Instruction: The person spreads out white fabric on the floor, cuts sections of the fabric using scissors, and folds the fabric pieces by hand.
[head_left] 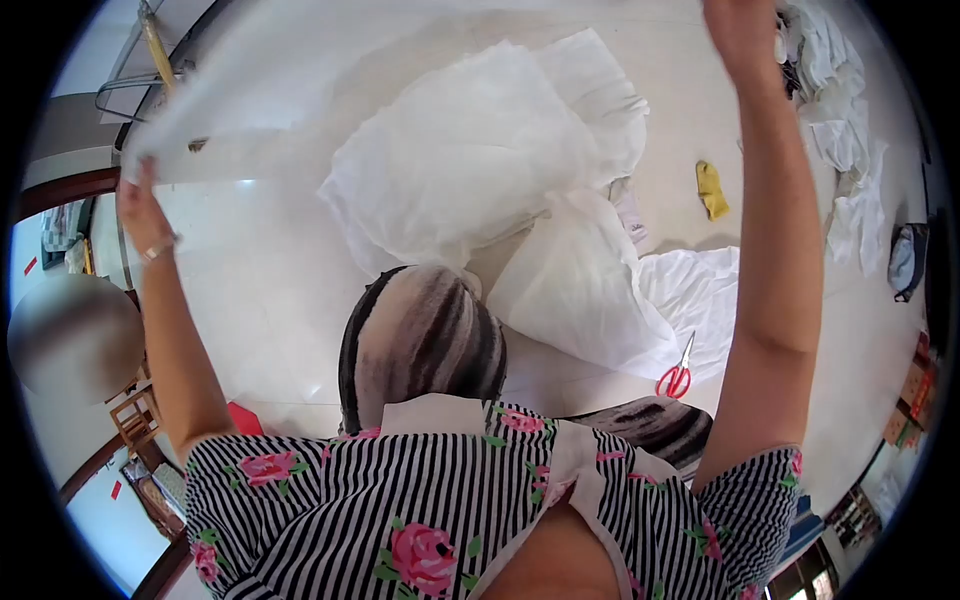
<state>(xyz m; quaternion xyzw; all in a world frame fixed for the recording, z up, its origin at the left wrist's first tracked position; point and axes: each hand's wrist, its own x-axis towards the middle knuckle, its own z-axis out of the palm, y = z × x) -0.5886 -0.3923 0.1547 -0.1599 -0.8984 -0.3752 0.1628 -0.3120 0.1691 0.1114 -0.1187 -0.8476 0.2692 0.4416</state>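
Observation:
My left hand (146, 212), with a band at the wrist, is raised at the left, its fingers closed on the edge of a sheer white cloth (235, 85). That cloth is blurred and see-through against the floor. At the top right my right hand (742, 40) is lifted, and the frame edge cuts off its fingers. Between my arms, a crumpled heap of thin white fabric (460, 150) lies on the floor, and another white piece (580, 280) spreads near my knees. Red-handled scissors (675, 378) rest at the white cloth's edge, beside my right forearm.
A yellow sock-like item (712, 190) lies on the pale floor. More white cloth (845, 130) trails along the right side, near a dark-and-grey bundle (907, 262). Cardboard boxes (912, 390) stand at the far right, and a small wooden stool (135, 418) at the left.

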